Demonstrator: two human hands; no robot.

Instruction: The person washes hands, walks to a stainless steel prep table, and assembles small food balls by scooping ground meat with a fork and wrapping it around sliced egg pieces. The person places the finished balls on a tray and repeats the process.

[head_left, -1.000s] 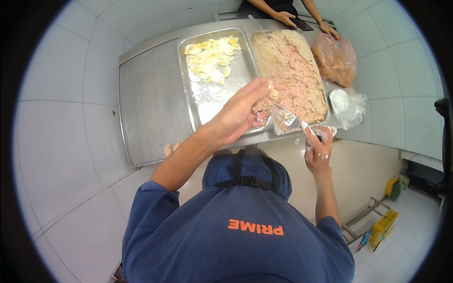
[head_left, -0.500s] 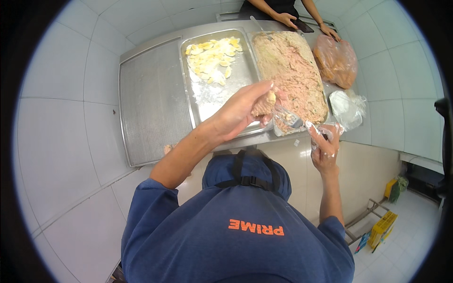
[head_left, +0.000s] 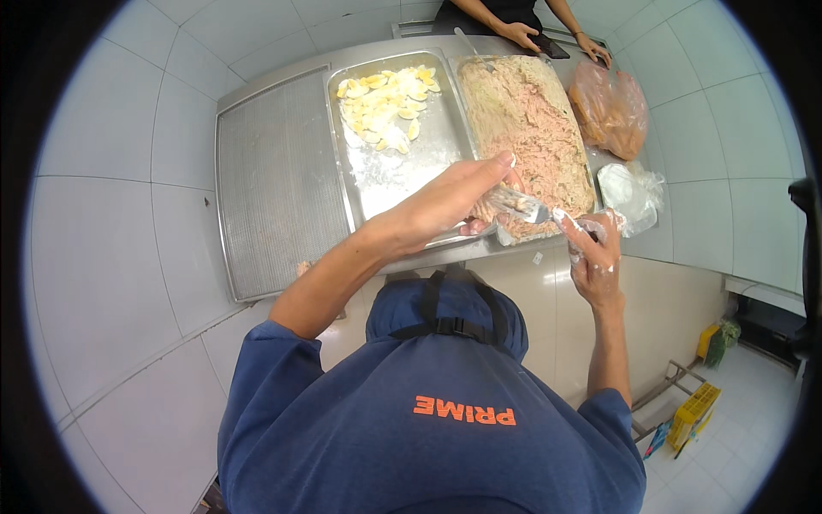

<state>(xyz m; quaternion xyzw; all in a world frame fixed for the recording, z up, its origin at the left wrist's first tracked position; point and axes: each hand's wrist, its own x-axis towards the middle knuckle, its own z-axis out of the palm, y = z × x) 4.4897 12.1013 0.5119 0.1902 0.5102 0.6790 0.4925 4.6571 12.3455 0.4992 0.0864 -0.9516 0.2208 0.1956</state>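
Observation:
My left hand (head_left: 458,193) is curled around a lump of minced meat (head_left: 486,211), mostly hidden by the fingers. My right hand (head_left: 595,253), white with flour, grips the end of a shiny metal spoon (head_left: 524,206). The spoon's bowl is against the lump at my left fingers. Both hands are over the near edge of the metal table. Beyond them, a tray of pink minced meat mixture (head_left: 527,116) is heaped full. To its left, a steel tray (head_left: 445,128) holds egg wedges (head_left: 377,103) and white flour.
A ridged metal tray (head_left: 278,171) lies at the left, with a bit of meat at its near edge. Bagged orange-brown food (head_left: 610,111) and a bag of white powder (head_left: 629,197) sit at the right. Across the table, another person's hand (head_left: 521,36) is beside a dark phone.
My left hand has turned over the lump, hiding the yellow egg piece that showed on it. The spoon has come up to the lump. My right hand has shifted slightly.

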